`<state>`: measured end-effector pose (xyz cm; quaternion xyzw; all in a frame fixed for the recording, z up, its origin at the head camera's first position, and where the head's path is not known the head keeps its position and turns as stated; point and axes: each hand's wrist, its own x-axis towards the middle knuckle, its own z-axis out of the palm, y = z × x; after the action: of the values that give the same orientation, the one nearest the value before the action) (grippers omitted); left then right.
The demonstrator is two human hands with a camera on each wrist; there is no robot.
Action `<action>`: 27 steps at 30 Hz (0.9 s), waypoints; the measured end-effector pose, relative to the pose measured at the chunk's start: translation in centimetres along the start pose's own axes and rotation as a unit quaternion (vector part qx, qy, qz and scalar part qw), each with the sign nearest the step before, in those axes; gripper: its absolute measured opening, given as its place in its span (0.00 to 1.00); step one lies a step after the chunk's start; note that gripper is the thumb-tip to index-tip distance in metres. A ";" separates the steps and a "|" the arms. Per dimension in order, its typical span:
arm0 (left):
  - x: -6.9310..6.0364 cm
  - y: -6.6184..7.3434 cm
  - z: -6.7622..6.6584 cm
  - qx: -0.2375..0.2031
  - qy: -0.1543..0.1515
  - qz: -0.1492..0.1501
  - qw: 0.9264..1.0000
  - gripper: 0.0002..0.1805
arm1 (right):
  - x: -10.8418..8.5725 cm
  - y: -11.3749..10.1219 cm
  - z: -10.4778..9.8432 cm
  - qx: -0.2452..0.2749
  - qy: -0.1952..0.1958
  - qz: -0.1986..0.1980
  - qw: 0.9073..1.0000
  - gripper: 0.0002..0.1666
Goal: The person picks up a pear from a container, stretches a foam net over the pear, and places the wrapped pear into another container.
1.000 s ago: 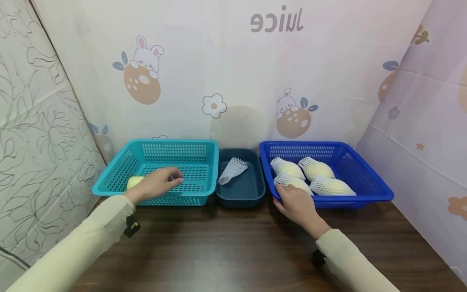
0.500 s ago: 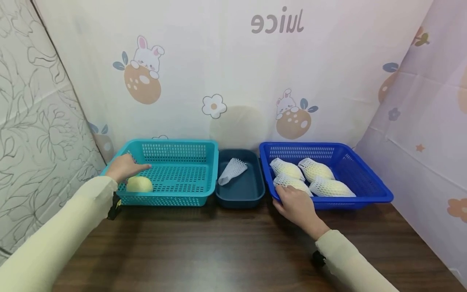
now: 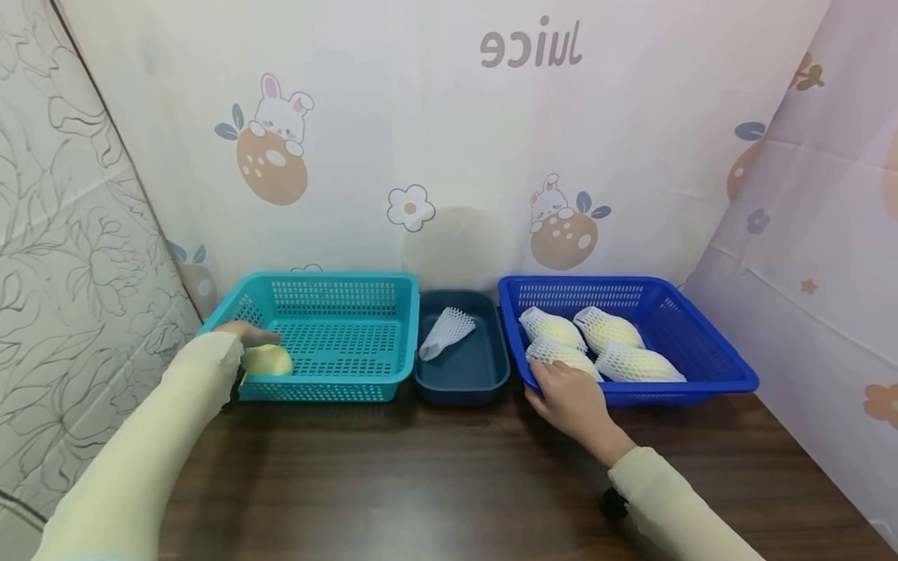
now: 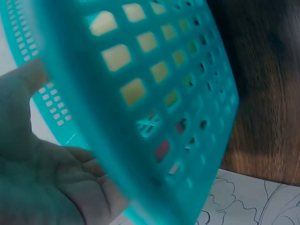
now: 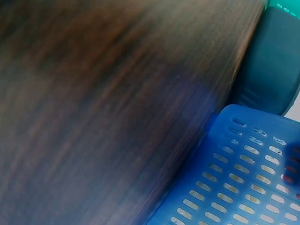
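Note:
A bare, pale yellow mango [image 3: 269, 361] lies in the front left corner of the teal basket [image 3: 403, 374]. My left hand [image 3: 245, 333] reaches over the basket's left side, just behind the mango, thumb extended; the sleeve and wrist cover part of it. In the left wrist view the palm [image 4: 51, 187] faces the basket wall, fingers passing behind it, and yellow shows through the holes. My right hand [image 3: 571, 396] grips the front left rim of the blue basket [image 3: 708, 343]. Several mangoes [image 3: 640, 363] in white foam nets lie inside that basket.
Between the baskets stands a dark blue-grey bin [image 3: 477, 374] with one loose white foam net [image 3: 449, 331] in it. All three containers stand on a brown wooden table [image 3: 421, 483] against a printed curtain [image 3: 463, 140].
My left hand moved left off the mango's front, then lowered behind it into the teal basket. The mango stays about where it was. My right hand keeps its grip on the rim.

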<state>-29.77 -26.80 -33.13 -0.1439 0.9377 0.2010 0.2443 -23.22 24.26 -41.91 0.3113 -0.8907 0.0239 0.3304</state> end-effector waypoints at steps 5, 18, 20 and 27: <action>1.4 -0.9 0.7 -0.007 -0.034 -0.017 0.999 0.52 | -0.2 -0.1 0.2 0.000 0.009 -0.006 1.000 0.15; 2.3 -1.7 1.3 -0.044 -0.051 0.023 0.997 0.60 | 0.2 0.0 0.2 -0.004 0.014 -0.005 1.000 0.15; 2.0 -1.7 1.4 -0.056 -0.045 0.028 0.997 0.60 | 0.2 0.0 0.2 -0.004 0.014 -0.003 1.000 0.15; 1.3 -1.8 1.9 -0.049 -0.016 0.060 0.997 0.56 | 0.0 -0.2 0.2 -0.003 0.009 0.000 1.000 0.15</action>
<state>-29.40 -27.76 -35.89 -0.0957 0.9296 0.2635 0.2393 -23.22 24.08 -42.05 0.3099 -0.8880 0.0242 0.3390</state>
